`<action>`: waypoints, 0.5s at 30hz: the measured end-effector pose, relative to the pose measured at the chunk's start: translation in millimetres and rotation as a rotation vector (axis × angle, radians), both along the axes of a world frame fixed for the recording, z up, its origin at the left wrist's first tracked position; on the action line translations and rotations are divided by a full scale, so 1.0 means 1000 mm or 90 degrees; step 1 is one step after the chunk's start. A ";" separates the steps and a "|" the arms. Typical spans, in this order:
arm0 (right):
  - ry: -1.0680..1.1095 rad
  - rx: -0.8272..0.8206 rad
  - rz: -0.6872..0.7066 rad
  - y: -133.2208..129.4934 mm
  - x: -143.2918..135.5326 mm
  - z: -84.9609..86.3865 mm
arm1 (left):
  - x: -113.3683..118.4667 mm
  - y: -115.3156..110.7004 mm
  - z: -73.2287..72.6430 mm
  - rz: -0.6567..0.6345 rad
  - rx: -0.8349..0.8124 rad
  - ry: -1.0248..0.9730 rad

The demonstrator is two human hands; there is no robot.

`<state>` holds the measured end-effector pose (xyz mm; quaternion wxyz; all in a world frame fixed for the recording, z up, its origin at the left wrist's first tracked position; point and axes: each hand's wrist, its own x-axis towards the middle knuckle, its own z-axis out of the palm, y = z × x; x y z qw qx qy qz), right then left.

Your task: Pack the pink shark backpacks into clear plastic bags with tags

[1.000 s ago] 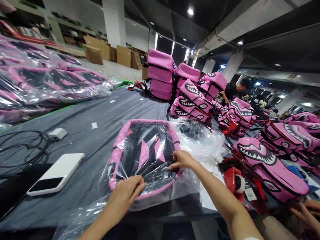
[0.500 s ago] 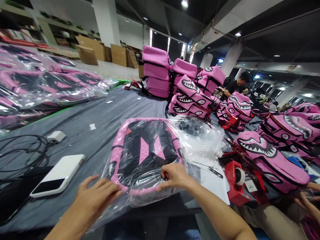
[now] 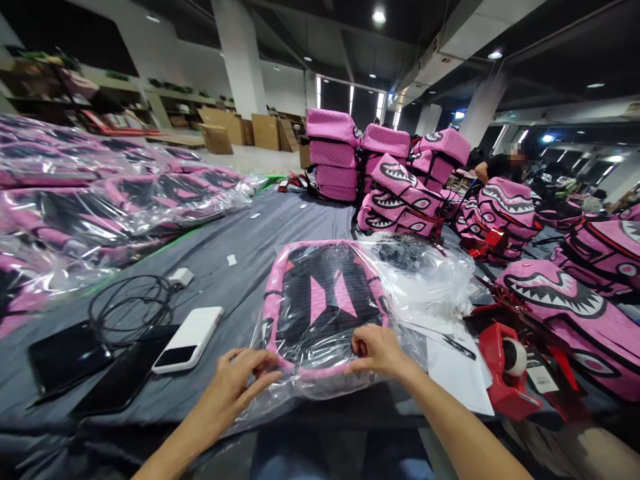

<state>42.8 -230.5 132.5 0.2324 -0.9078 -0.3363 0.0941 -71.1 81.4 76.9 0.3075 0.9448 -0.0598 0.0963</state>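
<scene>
Plastic transparent bag (image 3: 295,398) around pink-and-black backpack (image 3: 327,303): avoid uneven pulling; may tear. Left hand (image 3: 235,381): grip apart. Right hand (image 3: 381,351): cannot tell.

Pale columns (image 3: 241,63) rise to a dark ceiling (image 3: 320,33) with round lights (image 3: 379,17). Beyond a light floor (image 3: 253,159), shelves (image 3: 183,103) line a wall (image 3: 285,87); tall, narrow windows (image 3: 351,99) glow at the back.

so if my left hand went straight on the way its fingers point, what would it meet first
Your left hand would likely meet the clear plastic bag first, around the near left corner of the pink and black backpack. The fingertips look to be right at the plastic, though depth is unclear.
</scene>
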 end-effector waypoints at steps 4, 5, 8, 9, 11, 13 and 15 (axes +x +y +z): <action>-0.012 0.017 -0.004 0.001 0.000 -0.002 | 0.005 -0.001 -0.002 0.003 0.002 -0.026; -0.010 0.035 -0.003 0.001 -0.002 -0.003 | 0.007 -0.003 -0.002 0.008 0.001 -0.015; 0.019 0.199 -0.002 -0.006 -0.012 -0.004 | 0.014 -0.007 0.003 0.035 -0.004 0.064; 0.020 0.279 -0.024 -0.015 -0.018 -0.005 | 0.016 -0.007 0.004 0.040 0.004 0.081; -0.017 0.427 -0.138 -0.045 -0.030 -0.006 | 0.019 -0.005 0.007 0.056 0.026 0.070; -0.108 0.503 -0.334 -0.094 -0.042 -0.010 | 0.019 -0.001 0.009 0.053 0.024 0.041; -0.202 0.500 -0.549 -0.155 -0.054 -0.015 | 0.020 0.002 0.009 0.016 0.007 0.004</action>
